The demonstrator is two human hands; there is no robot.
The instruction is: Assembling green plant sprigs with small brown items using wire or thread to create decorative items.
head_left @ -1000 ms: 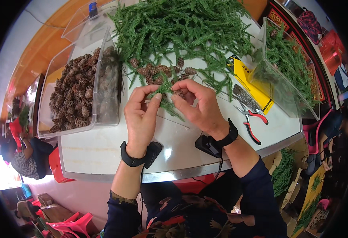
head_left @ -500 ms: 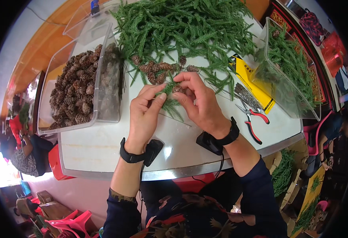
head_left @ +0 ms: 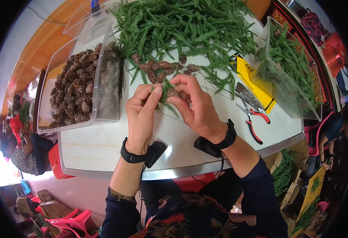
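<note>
Green needles make up a sprig point(head_left: 165, 95) pinched by the fingers of the left hand point(head_left: 140, 114), while a brown pine cone point(head_left: 173, 93) is grasped beside it by those of the right hand point(head_left: 197, 111), both being held above the desk point(head_left: 98, 152). Since a moment ago both hands have been shifted slightly leftward, which suggests that the two pieces are being adjusted together. The sprig's long axis is directed far to near, its tip pointed toward the person and slightly rightward; the cone's cannot be told.

Left hand point(head_left: 139, 113) and right hand point(head_left: 199, 113) pinch, fingers point(head_left: 192, 86) bent.
</note>
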